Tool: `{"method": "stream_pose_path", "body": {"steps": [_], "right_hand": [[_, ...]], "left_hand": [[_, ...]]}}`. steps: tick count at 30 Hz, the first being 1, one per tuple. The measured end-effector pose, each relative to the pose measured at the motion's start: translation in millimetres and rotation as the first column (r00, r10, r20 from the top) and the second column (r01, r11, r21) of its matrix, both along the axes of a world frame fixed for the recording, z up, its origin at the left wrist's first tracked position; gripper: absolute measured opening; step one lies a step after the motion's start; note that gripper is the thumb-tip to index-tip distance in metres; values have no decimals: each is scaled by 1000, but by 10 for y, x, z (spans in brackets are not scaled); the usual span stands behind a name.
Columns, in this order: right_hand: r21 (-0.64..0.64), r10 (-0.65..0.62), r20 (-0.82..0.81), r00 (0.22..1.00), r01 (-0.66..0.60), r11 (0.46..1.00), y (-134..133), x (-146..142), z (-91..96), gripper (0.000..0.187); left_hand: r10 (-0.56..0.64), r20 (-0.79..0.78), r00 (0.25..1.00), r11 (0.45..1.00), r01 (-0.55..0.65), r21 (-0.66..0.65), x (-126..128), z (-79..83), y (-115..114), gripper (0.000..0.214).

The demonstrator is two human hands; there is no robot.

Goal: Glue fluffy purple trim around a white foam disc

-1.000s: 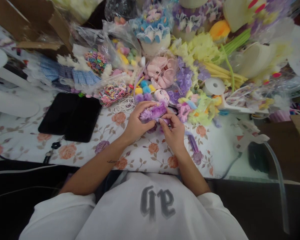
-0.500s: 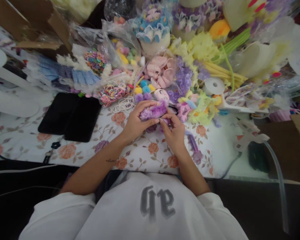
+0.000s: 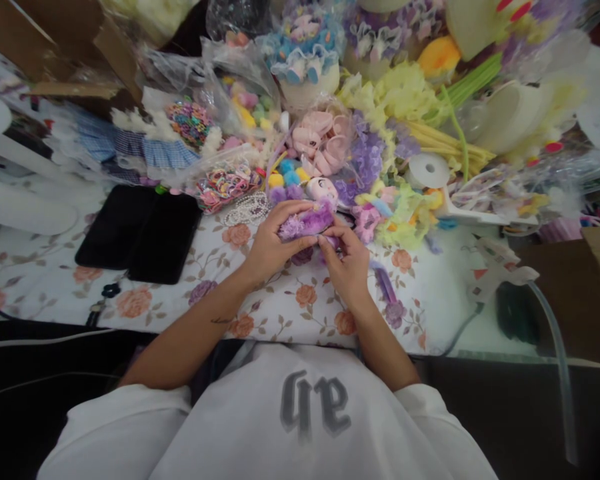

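Observation:
A fuzzy purple pipe-cleaner piece (image 3: 316,217) is held between my two hands, just above the flowered tablecloth. My left hand (image 3: 275,239) closes round its left end, thumb along the near side. With thumb and forefinger pinched together, my right hand (image 3: 347,259) grips its near right side; the exact spot under the fingertips is hidden. Right behind it lies a doll's face (image 3: 322,189), with purple pompoms (image 3: 286,194) to its left. A purple strip (image 3: 385,287) lies on the cloth right of my right hand.
Two black phones (image 3: 163,240) lie at left, near a pearl string (image 3: 247,209). Bags of hair bands (image 3: 230,185), pink pieces (image 3: 323,140) and a ribbon roll (image 3: 429,171) crowd the back. A glue gun (image 3: 500,267) lies at right beside a cardboard box (image 3: 575,293).

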State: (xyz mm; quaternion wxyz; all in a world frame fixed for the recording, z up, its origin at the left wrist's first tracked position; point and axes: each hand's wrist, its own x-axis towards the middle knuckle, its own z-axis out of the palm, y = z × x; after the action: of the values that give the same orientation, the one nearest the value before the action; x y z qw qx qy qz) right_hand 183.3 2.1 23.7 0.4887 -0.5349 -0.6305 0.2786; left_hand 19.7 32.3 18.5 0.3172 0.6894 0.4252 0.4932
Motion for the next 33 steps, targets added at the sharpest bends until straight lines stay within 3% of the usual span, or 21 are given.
{"method": "stream_pose_path", "body": {"steps": [13,26,33], "right_hand": [[12,-32,-43,999,32,999,0,-31,21,12],[-55,-85,-88,992,81,995,-10,-42,1,16],[-113,-97,-211,973,74,991,3,-45,-23,17]], "left_hand": [[6,9,1000,1000,-6,6,1,9,-2,48],[0,12,1000,1000,0,8,4,28,-13,46],[-6,16,1000,1000,6,23,1,11,-10,46]]}}
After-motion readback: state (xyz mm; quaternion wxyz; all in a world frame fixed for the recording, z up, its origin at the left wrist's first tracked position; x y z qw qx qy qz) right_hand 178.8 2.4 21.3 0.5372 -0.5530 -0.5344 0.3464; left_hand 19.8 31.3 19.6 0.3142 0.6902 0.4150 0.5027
